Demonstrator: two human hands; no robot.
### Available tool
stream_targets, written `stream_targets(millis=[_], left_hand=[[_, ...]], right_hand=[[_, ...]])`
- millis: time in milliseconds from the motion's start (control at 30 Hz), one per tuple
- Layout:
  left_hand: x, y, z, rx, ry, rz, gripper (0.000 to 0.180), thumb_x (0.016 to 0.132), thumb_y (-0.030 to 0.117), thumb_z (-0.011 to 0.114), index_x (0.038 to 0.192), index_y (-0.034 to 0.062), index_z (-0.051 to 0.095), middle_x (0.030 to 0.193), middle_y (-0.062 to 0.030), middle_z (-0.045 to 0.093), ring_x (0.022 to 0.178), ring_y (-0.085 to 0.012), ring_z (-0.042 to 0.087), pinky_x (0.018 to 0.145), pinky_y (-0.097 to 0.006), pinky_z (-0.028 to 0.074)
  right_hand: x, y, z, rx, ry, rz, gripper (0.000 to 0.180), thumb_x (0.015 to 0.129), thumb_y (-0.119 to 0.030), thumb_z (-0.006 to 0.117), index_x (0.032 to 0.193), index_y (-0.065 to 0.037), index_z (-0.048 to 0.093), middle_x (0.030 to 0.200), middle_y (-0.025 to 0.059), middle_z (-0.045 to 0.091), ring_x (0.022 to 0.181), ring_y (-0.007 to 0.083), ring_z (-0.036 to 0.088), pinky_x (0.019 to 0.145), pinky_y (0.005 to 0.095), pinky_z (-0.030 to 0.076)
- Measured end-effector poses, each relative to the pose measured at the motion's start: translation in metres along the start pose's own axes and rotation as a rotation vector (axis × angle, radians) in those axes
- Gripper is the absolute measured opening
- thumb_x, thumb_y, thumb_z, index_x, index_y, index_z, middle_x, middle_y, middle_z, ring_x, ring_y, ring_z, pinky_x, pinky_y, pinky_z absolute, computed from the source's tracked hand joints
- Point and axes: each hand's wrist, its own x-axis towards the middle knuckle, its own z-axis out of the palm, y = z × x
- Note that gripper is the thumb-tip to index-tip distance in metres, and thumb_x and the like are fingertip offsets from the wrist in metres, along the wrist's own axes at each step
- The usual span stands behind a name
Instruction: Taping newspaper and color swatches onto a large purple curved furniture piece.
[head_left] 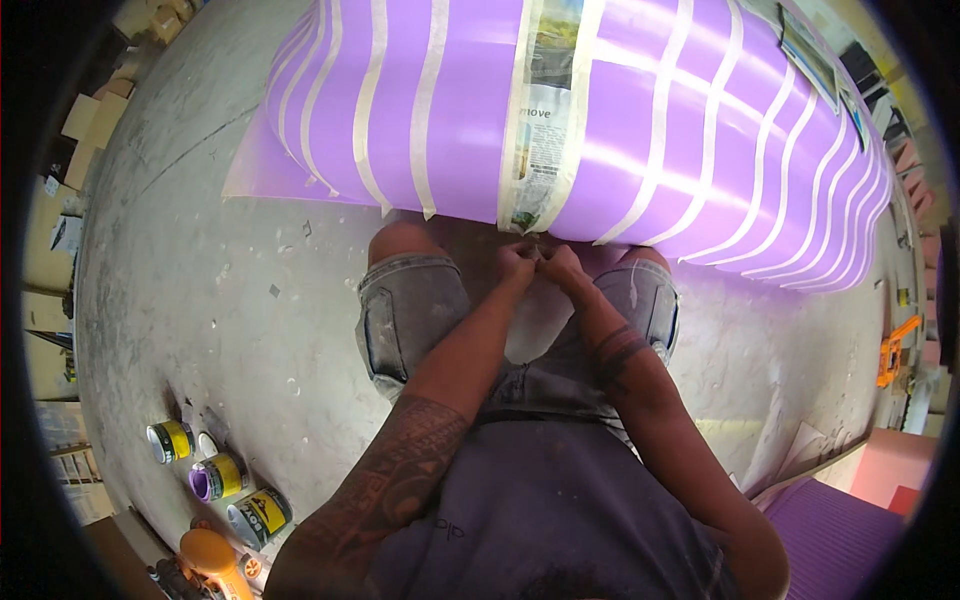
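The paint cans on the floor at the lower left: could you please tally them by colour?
Yellow-labelled cans: 2, one plain and one rimmed with purple paint
Grey can with a yellow and black label: 1
Total: 3
An orange container lies beside them, not counted as a can.
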Motion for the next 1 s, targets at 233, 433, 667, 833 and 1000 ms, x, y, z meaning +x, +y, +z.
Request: stream_targets(millis=[233, 433, 667, 833, 1000], left_hand=[[-0.009, 0.014, 0.023, 0.120, 0.068, 0.137, 0.037, 0.070, 0.001, 0.084, 0.105, 0.0013, 0.074, 0.097, -0.0135, 0.075, 0.089, -0.0234, 0.073, 0.079, -0.037, 0.059], [-0.018, 0.022, 0.006, 0.270, 0.018, 0.237, 0.015, 0.074, 0.006, 0.081, 0.088, -0.0002, 0.078, 0.081, -0.0127, 0.076, 0.075, -0.0215, 0.073, 0.070, -0.038, 0.058], [-0.022, 0.034, 0.014, 0.310, 0.001, 0.315, 0.013, 0.073, 0.010, 0.081, 0.083, 0.0028, 0.077, 0.077, -0.0112, 0.075, 0.069, -0.0204, 0.071, 0.068, -0.038, 0.056], [-0.011, 0.017, 0.014, 0.428, 0.051, 0.296, 0.017, 0.076, 0.018, 0.077, 0.085, 0.0032, 0.075, 0.081, -0.0161, 0.073, 0.075, -0.0287, 0.071, 0.071, -0.041, 0.054], [0.005, -0.006, 0.014, 0.491, -0.013, 0.254, 0.022, 0.080, 0.019, 0.071, 0.094, 0.0025, 0.073, 0.093, -0.0201, 0.073, 0.085, -0.0324, 0.071, 0.076, -0.044, 0.054]], right_hand=[[0.032, 0.044, 0.000, -0.145, 0.150, -0.033, 0.045, 0.088, -0.049, 0.074, 0.115, -0.014, 0.078, 0.098, 0.0182, 0.076, 0.094, 0.0344, 0.074, 0.087, 0.0439, 0.056], [0.015, 0.026, -0.004, -0.116, 0.069, -0.035, 0.062, 0.082, -0.052, 0.077, 0.101, 0.007, 0.073, 0.104, 0.0313, 0.071, 0.105, 0.0434, 0.070, 0.091, 0.0496, 0.056], [0.025, 0.045, -0.009, -0.229, 0.165, -0.112, 0.049, 0.082, -0.051, 0.076, 0.104, -0.007, 0.078, 0.096, 0.0254, 0.074, 0.097, 0.0408, 0.072, 0.088, 0.0476, 0.056], [0.012, 0.031, -0.014, -0.267, 0.102, -0.182, 0.044, 0.080, -0.043, 0.076, 0.101, -0.005, 0.079, 0.093, 0.0254, 0.074, 0.095, 0.0406, 0.073, 0.086, 0.0477, 0.057], [-0.006, 0.005, -0.019, -0.171, -0.008, -0.126, 0.039, 0.075, -0.033, 0.077, 0.090, 0.003, 0.077, 0.088, 0.0270, 0.074, 0.087, 0.0394, 0.075, 0.079, 0.0458, 0.059]])
